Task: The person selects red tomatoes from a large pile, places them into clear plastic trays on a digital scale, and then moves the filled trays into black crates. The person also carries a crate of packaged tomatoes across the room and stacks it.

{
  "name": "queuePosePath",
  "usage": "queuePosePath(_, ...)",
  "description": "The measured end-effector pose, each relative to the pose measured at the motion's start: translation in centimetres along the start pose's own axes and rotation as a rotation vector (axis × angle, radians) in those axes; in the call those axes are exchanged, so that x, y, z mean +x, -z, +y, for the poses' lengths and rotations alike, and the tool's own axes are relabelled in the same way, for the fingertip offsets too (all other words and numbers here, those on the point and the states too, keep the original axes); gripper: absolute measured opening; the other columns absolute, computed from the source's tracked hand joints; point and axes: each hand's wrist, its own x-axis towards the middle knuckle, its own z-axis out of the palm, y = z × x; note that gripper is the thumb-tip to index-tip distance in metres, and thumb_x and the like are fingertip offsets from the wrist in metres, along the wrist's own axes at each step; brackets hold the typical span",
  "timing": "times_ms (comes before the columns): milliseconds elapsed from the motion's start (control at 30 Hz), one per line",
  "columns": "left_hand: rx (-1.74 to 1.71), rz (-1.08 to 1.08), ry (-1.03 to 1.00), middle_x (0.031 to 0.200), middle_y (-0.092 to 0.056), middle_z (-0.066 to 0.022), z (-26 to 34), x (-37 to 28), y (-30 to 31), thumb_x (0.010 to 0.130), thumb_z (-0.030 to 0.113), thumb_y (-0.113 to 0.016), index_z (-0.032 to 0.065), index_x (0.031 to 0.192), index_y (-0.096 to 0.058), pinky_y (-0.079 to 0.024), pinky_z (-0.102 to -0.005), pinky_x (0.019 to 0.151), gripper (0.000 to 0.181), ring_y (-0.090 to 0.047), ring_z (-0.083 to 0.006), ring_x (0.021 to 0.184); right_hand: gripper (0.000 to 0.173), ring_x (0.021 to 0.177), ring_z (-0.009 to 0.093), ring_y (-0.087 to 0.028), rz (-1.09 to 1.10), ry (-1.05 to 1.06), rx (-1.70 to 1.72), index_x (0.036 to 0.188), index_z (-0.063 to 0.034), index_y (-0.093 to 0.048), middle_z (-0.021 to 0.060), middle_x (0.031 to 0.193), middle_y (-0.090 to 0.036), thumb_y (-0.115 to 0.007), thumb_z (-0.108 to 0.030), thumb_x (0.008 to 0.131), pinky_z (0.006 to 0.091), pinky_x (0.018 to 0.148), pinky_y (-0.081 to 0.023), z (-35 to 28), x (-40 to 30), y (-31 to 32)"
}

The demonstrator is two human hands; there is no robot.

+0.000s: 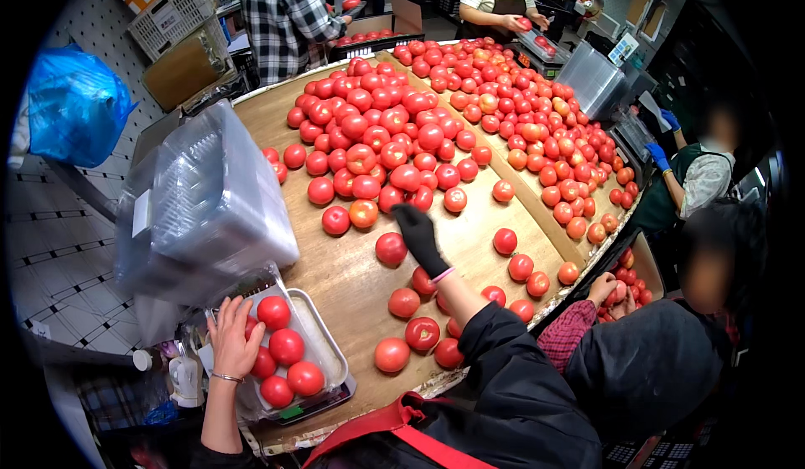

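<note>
My left hand [231, 337], bare with a metal bracelet, lies with fingers spread at the left edge of a clear plastic tray [334, 356]. Several red tomatoes [287, 346] sit in that tray, and one is partly hidden beside my thumb. The tray rests on a light flat pan over a dark base with a green patch, perhaps a scale. In a black glove, my right hand [417, 233] reaches to the near edge of a heap of tomatoes [377, 136]. Its fingertips meet a tomato there; the grip is hidden. A loose tomato [391, 248] lies just left of the glove.
A tall stack of clear plastic trays [207, 198] stands left of the wooden table [333, 274]. One wooden divider [497, 161] separates a second tomato heap [541, 117]. Close on my right, a person [641, 362] handles tomatoes in a box. Other people stand around the far sides.
</note>
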Motion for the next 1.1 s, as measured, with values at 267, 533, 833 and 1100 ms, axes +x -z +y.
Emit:
queuePosePath(267, 0.041, -0.006, 0.02, 0.112, -0.058, -0.0155, 2.1, 1.8, -2.1, 0.074, 0.039, -0.068, 0.0056, 0.124, -0.052, -0.016, -0.0614, 0.105, 0.062, -0.053, -0.03, 0.108, 0.033, 0.09, 0.033, -0.063, 0.514, -0.171, -0.769, 0.099, -0.0025, -0.066, 0.0193, 0.096, -0.065, -0.059, -0.029, 0.08, 0.04, 0.082, -0.048, 11.8, 5.6, 19.1)
queuePosePath(533, 0.015, 0.029, -0.075, 0.122, -0.052, -0.0123, 2.0, 2.0, -2.5, 0.075, 0.026, -0.068, 0.0107, 0.128, -0.049, -0.017, -0.0597, 0.106, 0.059, -0.049, -0.029, 0.116, 0.045, 0.087, 0.036, -0.063, 0.275, -0.595, -0.772, 0.092, 0.0024, -0.064, 0.0241, 0.089, -0.065, -0.059, -0.04, 0.078, 0.0396, 0.079, -0.048, 13.1, -0.8, 29.7)
queuePosePath(833, -0.063, 0.031, -0.091, 0.131, -0.048, -0.0131, 1.8, 2.2, -1.9, 0.078, 0.028, -0.066, 0.0094, 0.131, -0.048, -0.027, -0.0495, 0.103, 0.059, -0.046, -0.031, 0.12, 0.084, 0.102, 0.037, -0.057, -0.024, -0.42, -0.831, 0.133, -0.0051, -0.039, 0.0234, 0.116, -0.053, -0.07, -0.032, 0.059, 0.042, 0.088, -0.048, 11.3, -3.5, 20.2)
queuePosePath(1100, -0.287, 0.524, 0.05, 0.117, -0.056, -0.0156, -1.9, -4.1, 0.3, 0.076, 0.009, -0.066, -0.0012, 0.111, -0.059, -0.04, -0.0391, 0.096, 0.037, -0.052, -0.0317, 0.11, 0.055, 0.1, 0.022, -0.059, -0.532, -0.137, -0.1, 0.119, -0.0028, -0.05, 0.0123, 0.108, -0.06, -0.075, -0.02, 0.072, 0.0347, 0.087, -0.047, -5.9, -4.0, 2.0)
